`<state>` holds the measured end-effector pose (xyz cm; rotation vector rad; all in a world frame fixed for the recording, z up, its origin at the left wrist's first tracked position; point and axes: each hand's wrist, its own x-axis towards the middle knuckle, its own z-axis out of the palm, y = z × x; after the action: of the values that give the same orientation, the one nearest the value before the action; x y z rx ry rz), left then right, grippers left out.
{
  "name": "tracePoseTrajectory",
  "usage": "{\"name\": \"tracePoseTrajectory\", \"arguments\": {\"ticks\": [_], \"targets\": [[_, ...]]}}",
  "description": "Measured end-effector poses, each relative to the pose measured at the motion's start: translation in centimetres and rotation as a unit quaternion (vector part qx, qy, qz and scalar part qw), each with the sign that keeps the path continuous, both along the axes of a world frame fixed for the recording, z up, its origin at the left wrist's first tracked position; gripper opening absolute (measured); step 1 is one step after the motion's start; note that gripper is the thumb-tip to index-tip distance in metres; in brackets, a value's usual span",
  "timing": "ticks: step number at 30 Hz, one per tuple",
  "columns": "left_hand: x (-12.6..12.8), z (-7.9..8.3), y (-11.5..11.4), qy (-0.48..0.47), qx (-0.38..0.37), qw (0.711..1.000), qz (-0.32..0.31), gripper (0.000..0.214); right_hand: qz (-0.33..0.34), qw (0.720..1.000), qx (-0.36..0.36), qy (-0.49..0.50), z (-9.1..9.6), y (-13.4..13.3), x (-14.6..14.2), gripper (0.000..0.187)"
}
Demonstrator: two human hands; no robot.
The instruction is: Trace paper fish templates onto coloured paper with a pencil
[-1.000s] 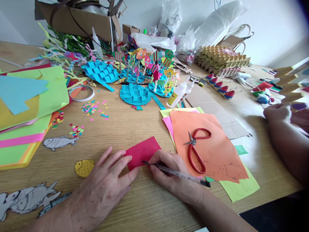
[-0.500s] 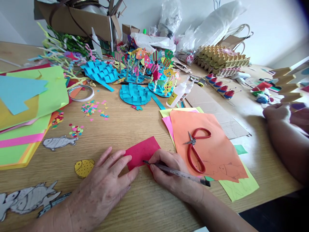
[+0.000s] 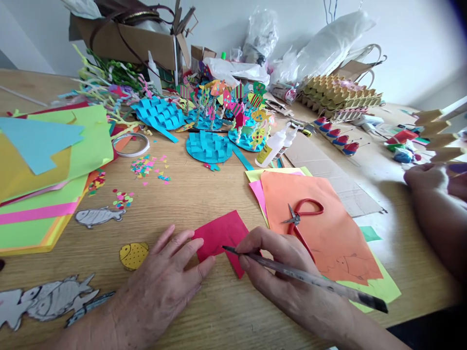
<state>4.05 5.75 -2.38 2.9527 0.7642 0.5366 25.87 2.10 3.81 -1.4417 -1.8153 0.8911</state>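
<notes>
Grip of right hand (image 3: 292,294): closed around a pen (image 3: 310,278), slanted, its tip at the red sheet (image 3: 223,228); contact unclear.
Grip of left hand (image 3: 171,274): spread, grasping nothing, fingertips at the sheet's left edge, presumably steadying it.
Red sheet: flat on the surface (image 3: 175,194) between both hands, probably for easy reach.
Scissors (image 3: 295,220): resting on an orange sheet (image 3: 279,194) beyond the right hand, seemingly parked aside.
</notes>
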Motion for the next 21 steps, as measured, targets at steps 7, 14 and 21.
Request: {"name": "tracePoseTrajectory", "arguments": {"ticks": [7, 14, 21], "targets": [[0.5, -0.4, -0.7, -0.026, -0.023, 0.999, 0.029, 0.027, 0.023, 0.997, -0.065, 0.040, -1.6, 2.3, -1.1, 0.007], [0.3, -0.6, -0.7, -0.031, -0.025, 0.999, 0.029, 0.029, -0.015, 1.000, 0.015, 0.000, -4.1, 1.9, -1.1, 0.010], [0.4, -0.7, -0.8, -0.048, -0.036, 0.998, 0.037, 0.027, -0.004, 0.998, 0.062, -0.024, -4.8, 2.0, -1.1, 0.011]]}}
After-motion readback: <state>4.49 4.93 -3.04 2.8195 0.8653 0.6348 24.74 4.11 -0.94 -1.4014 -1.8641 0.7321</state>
